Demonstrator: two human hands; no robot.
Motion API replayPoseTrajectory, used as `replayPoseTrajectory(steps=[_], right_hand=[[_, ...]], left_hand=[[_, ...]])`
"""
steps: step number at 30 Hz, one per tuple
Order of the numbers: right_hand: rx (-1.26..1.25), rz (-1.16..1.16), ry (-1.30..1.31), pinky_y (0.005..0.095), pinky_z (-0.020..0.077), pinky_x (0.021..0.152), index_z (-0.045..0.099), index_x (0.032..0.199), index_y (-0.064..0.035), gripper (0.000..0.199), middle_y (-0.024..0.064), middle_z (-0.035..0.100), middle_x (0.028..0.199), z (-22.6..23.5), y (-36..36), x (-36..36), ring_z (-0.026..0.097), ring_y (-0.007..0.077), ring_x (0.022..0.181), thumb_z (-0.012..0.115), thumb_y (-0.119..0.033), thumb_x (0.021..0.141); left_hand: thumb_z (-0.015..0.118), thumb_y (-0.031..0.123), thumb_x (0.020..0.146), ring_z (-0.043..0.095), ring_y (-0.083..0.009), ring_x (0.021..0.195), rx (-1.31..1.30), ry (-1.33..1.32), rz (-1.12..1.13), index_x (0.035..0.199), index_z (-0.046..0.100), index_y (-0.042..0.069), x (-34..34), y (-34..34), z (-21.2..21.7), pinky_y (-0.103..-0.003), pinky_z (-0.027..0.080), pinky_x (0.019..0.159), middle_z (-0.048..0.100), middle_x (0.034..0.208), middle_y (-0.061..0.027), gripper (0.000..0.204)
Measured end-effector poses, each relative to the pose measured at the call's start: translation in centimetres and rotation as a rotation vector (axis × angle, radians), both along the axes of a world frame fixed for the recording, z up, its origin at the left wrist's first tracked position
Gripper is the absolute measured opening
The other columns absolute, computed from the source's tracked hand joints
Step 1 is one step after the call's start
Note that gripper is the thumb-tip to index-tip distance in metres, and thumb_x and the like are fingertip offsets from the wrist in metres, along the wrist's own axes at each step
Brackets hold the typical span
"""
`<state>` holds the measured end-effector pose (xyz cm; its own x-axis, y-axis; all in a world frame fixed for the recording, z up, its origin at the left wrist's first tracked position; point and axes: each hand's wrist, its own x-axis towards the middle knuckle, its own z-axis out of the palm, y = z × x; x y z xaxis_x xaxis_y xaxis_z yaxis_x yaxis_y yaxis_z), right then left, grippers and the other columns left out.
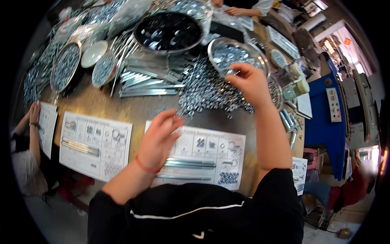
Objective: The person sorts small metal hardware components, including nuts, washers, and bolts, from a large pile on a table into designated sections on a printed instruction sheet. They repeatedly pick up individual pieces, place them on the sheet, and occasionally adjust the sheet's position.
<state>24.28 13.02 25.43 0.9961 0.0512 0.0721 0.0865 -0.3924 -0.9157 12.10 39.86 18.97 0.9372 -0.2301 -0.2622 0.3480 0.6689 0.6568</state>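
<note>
Over the rim of a metal bowl of small shiny parts [217,45], my right hand [250,81] pinches a small shiny metal piece [230,71] between thumb and fingers; its exact kind is too small to make out. Below that hand spreads a loose heap of metal nuts [203,91]. My left hand [158,140] hovers over the left part of a printed parts card [195,142], its fingers bent and smeared by motion. On this card lie metal rods [189,164], and a cluster of nuts [228,178] shows in its lower right corner.
Flat metal bars [152,87] and a black basin [168,32] stand beyond my left hand. Bowls of small parts [66,67] are farther left. Another card [95,144] lies beside mine. Bolts [288,120] and jars [295,88] are at right. Other people's hands [34,114] are at left and far side.
</note>
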Motion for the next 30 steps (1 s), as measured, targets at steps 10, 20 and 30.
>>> replayPoseTrajectory(steps=[10, 20, 30], right_hand=[[-0.251, 0.43, 0.003, 0.0315, 0.0495, 0.064, 0.066, 0.1, -0.0019, 0.031, 0.0114, 0.056, 0.096, -4.5, 12.6, -14.2, 0.059, 0.0191, 0.071, 0.068, 0.007, 0.07], [-0.371, 0.39, 0.17, 0.0281, 0.045, 0.059, 0.064, 0.093, -0.0029, 0.022, 0.0027, 0.055, 0.066, -4.2, 15.4, -17.8, 0.054, 0.016, 0.062, 0.066, 0.002, 0.072], [-0.483, 0.09, -0.41, 0.04, 0.0454, 0.086, 0.065, 0.087, -0.004, 0.024, 0.0082, 0.065, 0.095, -6.1, 15.6, -19.3, 0.059, 0.0304, 0.091, 0.075, -0.003, 0.066]], left_hand=[[0.04, 0.041, 0.104, 0.051, -0.0263, 0.125, -0.465, 0.426, -0.156, 0.132, 0.051, 0.005, -1.7, -0.8, -2.7, -0.042, 0.037, 0.11, 0.055, 0.136, -0.0143, 0.046], [0.036, 0.039, 0.106, 0.05, -0.0293, 0.128, -0.521, 0.369, -0.192, 0.134, 0.048, 0.002, -5.4, 1.6, -3.4, -0.043, 0.037, 0.111, 0.053, 0.137, -0.015, 0.048], [0.049, 0.033, 0.104, 0.061, -0.0137, 0.105, -0.246, 0.263, -0.288, 0.119, 0.06, -0.001, -8.5, 3.1, -2.8, -0.031, 0.049, 0.093, 0.065, 0.114, -0.0078, 0.038]])
